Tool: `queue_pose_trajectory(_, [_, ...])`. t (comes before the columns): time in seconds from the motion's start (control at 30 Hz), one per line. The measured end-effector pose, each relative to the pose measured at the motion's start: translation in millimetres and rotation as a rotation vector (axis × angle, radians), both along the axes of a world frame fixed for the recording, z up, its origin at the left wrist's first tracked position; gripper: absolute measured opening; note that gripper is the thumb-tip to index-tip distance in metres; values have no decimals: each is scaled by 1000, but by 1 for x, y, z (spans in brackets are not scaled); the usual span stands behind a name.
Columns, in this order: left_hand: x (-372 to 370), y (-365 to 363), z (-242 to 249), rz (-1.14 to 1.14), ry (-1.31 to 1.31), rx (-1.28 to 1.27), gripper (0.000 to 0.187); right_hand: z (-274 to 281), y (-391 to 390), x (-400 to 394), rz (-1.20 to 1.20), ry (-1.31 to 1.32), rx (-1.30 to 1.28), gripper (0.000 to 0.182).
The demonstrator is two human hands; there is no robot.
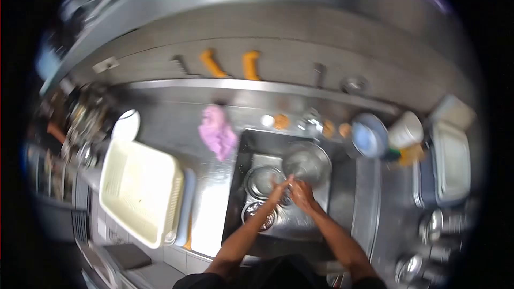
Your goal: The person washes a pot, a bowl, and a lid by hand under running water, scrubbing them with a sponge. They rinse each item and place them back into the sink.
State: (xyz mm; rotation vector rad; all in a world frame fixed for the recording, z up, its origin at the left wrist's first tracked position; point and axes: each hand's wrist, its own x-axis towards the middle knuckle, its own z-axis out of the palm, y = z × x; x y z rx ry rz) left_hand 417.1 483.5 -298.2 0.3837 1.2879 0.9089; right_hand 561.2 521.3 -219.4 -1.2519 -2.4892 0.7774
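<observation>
My left hand [278, 188] and my right hand [302, 194] meet over a steel sink [300, 231]. My right hand is closed, its fingers curled round something I cannot make out. Blur hides whether the fingers of my left hand are closed. Just beyond the hands is a large round metal bowl [308, 161] that seems to have water in it. A smaller round pan [261, 181] lies beside my left hand. Nearer to me, left of my hands, sits another round dish [258, 217] with something dark in it.
A pink cloth [217, 131] lies left of the sink, beyond a cream plastic basin [140, 192]. Behind the sink is a tap [310, 122]. To the right stand a bucket [369, 135], a white container [407, 129] and stacked trays [452, 160]. Orange-handled tools [250, 65] are at the wall.
</observation>
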Motion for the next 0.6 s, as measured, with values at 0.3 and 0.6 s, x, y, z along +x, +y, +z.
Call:
queue_pose_trajectory(0.3, [8,26,69,-76,775,715,102,8,9,48,613,34,322,38])
queue_pose_trajectory(0.6, [-24,49,122,-343,724,-25,83,-57,-10,22,-104,347,-40,36])
